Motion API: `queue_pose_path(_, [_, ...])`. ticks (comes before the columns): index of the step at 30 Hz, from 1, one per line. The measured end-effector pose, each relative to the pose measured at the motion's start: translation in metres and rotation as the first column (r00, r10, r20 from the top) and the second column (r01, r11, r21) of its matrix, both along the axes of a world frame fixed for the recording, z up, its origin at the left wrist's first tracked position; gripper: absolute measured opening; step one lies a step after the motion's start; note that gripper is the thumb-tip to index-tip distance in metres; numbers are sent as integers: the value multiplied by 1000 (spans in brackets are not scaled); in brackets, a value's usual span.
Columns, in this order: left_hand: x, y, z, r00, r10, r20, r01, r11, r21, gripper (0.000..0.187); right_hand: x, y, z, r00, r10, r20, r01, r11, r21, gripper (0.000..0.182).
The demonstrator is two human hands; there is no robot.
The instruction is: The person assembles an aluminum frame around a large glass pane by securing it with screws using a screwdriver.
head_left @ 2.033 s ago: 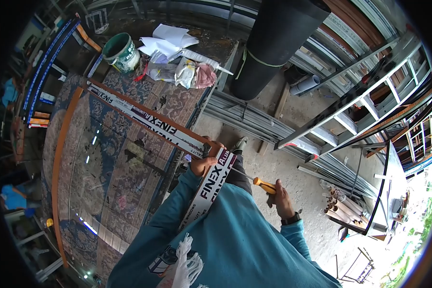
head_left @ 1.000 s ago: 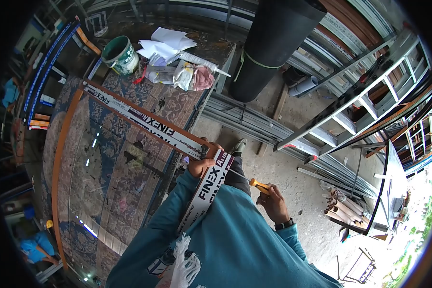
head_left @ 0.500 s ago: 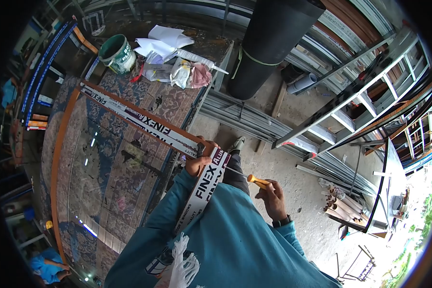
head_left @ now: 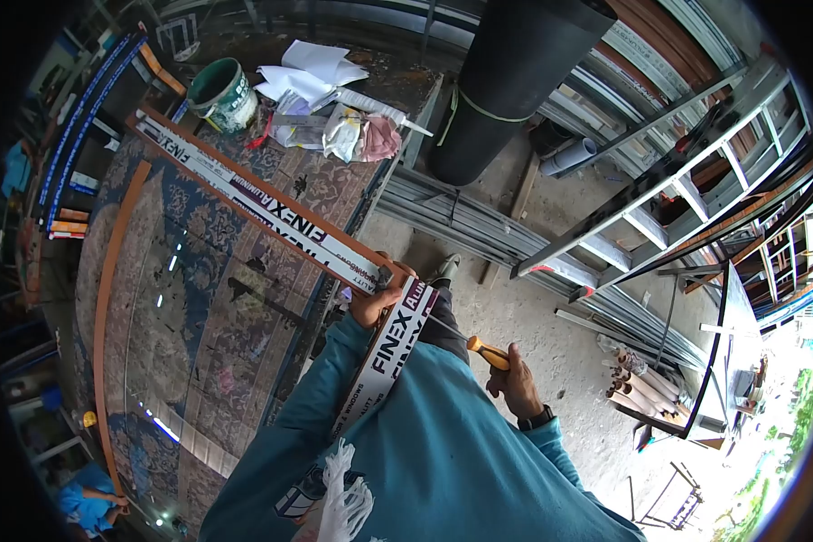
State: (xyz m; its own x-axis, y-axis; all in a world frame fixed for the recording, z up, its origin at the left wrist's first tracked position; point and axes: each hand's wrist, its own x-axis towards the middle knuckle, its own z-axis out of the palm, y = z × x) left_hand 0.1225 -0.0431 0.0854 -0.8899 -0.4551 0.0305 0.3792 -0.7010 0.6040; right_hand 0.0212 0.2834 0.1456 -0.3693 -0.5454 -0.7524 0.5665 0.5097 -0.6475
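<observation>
Frame [head_left: 280, 217] of brown bars, its faces covered with FINEX label tape, lies partly over the bench [head_left: 406, 81] and reaches past the bench's right edge to the person. Its long bar slants toward the far left corner; the short bar [head_left: 393, 339] meets it at a corner beside the torso and points down along the teal shirt [head_left: 406, 452]. The left hand [head_left: 370, 307] is closed around that corner. The right hand [head_left: 518, 384] grips the yellow handle of a screwdriver [head_left: 490, 353], whose shaft points at the short bar; whether the tip touches cannot be told. A curved brown strip [head_left: 107, 298] lies along the bench's left side, its upper end apart from the long bar. Patterned carpet [head_left: 235, 262] covers much of the bench. Near the far edge are a green bucket [head_left: 230, 101], white papers [head_left: 312, 70], a nozzled tube [head_left: 370, 103] and a pink cloth [head_left: 379, 140].
</observation>
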Motion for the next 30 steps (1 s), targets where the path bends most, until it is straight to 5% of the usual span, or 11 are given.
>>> queue_pose_path(4, [1,2,-1,1000,27,9,-27,999,-40,51,15,-25,11,920,-342,191,386,874,-294,56])
queue_pose_path(7, [-2,5,2,998,52,-45,-51,999,11,52,20,-32,22,885,-422,194,459,859,-228,55])
queue_pose_path(10, [-5,10,12,996,83,-40,-83,997,5,51,8,-11,1,984,-179,5,177,972,-155,49])
queue_pose_path(14, [-6,12,13,993,113,25,-113,994,-2,51,10,-17,10,990,-140,33,140,990,-5,51])
queue_pose_path(16, [-4,9,16,997,72,12,-72,997,-33,51,25,-46,32,842,-521,143,539,825,-170,60])
queue_pose_path(19, [0,8,19,999,51,5,-51,999,10,52,19,-40,16,939,-293,-178,261,948,-183,65])
queue_pose_path(20, [0,8,19,999,52,8,-52,999,10,52,10,-31,22,975,-120,-187,118,993,-25,66])
queue_pose_path(23, [0,6,19,999,46,-8,-46,999,15,53,6,-15,0,991,-128,-25,128,992,-14,66])
queue_pose_path(24, [1,7,18,999,52,3,-52,998,24,53,13,-24,-1,967,-251,29,252,950,-185,68])
queue_pose_path(27, [4,6,16,999,52,15,-52,999,18,53,21,-37,7,916,-397,58,400,893,-207,66])
queue_pose_path(30, [3,8,19,998,56,6,-56,998,2,52,1,-14,-12,984,-173,30,175,980,-94,61])
